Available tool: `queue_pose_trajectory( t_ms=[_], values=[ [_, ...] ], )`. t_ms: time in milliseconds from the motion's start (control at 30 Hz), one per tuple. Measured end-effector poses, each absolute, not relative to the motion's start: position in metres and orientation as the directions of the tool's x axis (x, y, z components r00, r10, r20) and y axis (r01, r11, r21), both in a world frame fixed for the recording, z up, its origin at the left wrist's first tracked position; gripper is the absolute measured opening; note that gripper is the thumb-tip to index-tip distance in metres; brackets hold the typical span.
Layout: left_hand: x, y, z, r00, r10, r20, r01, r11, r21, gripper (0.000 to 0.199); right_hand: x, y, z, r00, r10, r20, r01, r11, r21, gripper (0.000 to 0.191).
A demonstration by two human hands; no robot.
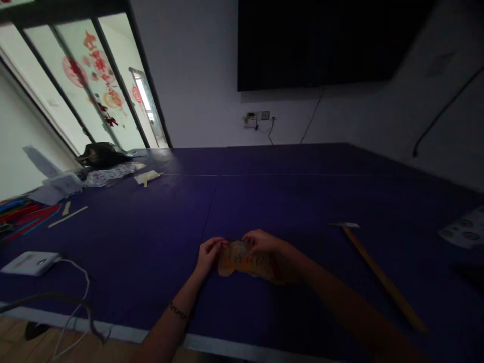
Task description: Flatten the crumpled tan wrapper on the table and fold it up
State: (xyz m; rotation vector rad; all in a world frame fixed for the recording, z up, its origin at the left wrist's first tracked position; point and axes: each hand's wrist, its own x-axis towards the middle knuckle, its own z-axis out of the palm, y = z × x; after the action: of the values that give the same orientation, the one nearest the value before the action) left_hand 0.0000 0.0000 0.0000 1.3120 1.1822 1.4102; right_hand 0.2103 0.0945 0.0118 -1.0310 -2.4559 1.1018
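Observation:
A crumpled yellow-brown printed sheet, perhaps a paper or a flat packet (pixel 245 260), lies on the dark blue table (pixel 287 201) in front of me. Its kind is hard to make out in the dim light. My left hand (pixel 210 252) pinches its upper left corner, fingers closed. Along the upper edge, my right hand (pixel 262 242) has its bent fingers closed on the sheet, close to the left hand. The right forearm covers part of the sheet's right end. To the right lies a hammer (pixel 381 275) with a long wooden handle, touched by neither hand.
At left are a white box-shaped device (pixel 32 263) with a white cable, and colourful strips (pixel 28 214). Farther back lie a pile of papers (pixel 111 175), a black bag (pixel 102 155) and a small pale packet (pixel 147 176). A patterned sheet (pixel 463 229) lies at the right edge.

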Motion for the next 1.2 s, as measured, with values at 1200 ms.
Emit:
queue_pose_trajectory(
  t_ms=[1200],
  values=[
    [0.003,-0.005,0.006,0.318,0.942,0.108,0.394,-0.235,0.889,0.038,0.250,0.018,-0.007,-0.405,0.903,0.144,0.222,0.249,-0.943,0.026]
  ],
)
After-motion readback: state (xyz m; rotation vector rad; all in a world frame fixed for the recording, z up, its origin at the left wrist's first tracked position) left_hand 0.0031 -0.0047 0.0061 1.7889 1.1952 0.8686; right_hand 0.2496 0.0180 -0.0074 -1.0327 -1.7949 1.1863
